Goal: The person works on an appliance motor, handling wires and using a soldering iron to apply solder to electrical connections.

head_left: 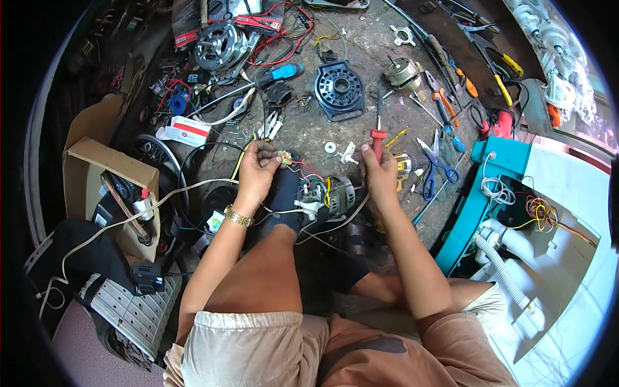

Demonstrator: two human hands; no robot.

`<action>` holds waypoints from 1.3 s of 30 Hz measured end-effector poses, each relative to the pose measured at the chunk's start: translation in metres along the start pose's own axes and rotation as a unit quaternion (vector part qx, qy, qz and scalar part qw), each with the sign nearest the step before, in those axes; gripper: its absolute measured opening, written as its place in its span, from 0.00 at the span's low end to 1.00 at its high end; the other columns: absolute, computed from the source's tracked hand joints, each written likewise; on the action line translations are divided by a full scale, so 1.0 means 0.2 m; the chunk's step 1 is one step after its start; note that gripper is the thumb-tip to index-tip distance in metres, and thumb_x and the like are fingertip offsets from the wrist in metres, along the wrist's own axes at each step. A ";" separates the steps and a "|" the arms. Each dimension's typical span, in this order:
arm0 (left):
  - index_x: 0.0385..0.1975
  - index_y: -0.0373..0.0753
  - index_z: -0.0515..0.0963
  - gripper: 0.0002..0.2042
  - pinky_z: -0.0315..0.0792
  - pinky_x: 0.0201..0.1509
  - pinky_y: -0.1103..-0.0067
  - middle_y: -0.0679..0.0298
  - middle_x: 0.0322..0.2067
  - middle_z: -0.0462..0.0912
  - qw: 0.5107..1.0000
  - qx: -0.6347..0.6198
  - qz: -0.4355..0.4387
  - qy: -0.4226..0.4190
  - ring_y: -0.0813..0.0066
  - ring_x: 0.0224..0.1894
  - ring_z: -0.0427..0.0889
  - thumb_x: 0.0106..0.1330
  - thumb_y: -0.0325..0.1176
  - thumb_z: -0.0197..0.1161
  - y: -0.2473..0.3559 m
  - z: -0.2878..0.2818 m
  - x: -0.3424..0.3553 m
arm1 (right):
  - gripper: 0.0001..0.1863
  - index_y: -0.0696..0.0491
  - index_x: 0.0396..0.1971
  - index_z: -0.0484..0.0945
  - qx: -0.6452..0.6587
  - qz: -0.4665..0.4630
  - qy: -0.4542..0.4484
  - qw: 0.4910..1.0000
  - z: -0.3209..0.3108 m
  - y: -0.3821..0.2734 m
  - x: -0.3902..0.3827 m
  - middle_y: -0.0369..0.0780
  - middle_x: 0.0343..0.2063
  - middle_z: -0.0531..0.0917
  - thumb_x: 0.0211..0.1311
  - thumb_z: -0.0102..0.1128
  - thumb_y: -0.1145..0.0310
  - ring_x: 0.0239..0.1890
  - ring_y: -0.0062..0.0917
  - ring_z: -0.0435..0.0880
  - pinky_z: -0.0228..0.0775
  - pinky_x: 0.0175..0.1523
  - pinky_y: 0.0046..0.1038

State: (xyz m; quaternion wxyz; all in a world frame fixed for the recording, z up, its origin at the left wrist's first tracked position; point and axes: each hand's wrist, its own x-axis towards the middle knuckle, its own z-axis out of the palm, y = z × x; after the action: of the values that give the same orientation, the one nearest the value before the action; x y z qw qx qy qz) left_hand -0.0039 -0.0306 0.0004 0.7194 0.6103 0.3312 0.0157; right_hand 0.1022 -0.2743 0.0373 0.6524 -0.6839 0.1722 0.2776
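Small electric motor (332,193) sitting mid-frame on the floor; left hand (256,169) fingers pinching its wire bundle (285,157), right hand (379,173) gripping red-handled screwdriver (377,137). Wiring step underway; steady tip placement needed.

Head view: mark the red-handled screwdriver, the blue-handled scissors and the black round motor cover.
red-handled screwdriver (378,137): head view, on the red handle above the right hand.
blue-handled scissors (440,164): head view, near the blades' pivot.
black round motor cover (339,89): head view, on its slotted face.
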 end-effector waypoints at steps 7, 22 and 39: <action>0.44 0.31 0.75 0.12 0.81 0.43 0.73 0.56 0.36 0.87 0.953 0.294 0.073 -0.007 0.67 0.35 0.87 0.63 0.18 0.67 0.07 0.01 -0.01 | 0.12 0.55 0.48 0.72 -0.016 -0.074 0.039 0.996 -0.07 -0.07 0.01 0.30 0.25 0.75 0.76 0.60 0.63 0.23 0.12 0.70 0.61 0.27 0.20; 0.44 0.34 0.73 0.14 0.74 0.36 0.82 0.66 0.29 0.82 0.974 0.226 0.021 -0.017 0.82 0.31 0.81 0.62 0.17 0.69 0.03 -0.06 -0.01 | 0.12 0.54 0.54 0.67 0.056 -0.088 0.041 0.994 -0.17 0.03 0.05 0.38 0.32 0.83 0.78 0.54 0.66 0.21 0.17 0.76 0.69 0.27 0.20; 0.42 0.33 0.73 0.15 0.74 0.35 0.77 0.64 0.27 0.81 0.959 0.278 -0.008 -0.046 0.76 0.29 0.81 0.59 0.22 0.71 0.05 -0.10 0.03 | 0.13 0.56 0.54 0.68 0.034 -0.069 0.020 0.997 -0.10 0.07 0.01 0.34 0.24 0.77 0.77 0.55 0.67 0.19 0.16 0.73 0.68 0.26 0.20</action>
State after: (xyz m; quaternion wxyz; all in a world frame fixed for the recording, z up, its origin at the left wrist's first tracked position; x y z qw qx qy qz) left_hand -0.0048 -0.0078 0.0057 0.5358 0.7839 0.2936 -0.1109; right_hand 0.0996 -0.2952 0.0250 0.6894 -0.6770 0.1471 0.2117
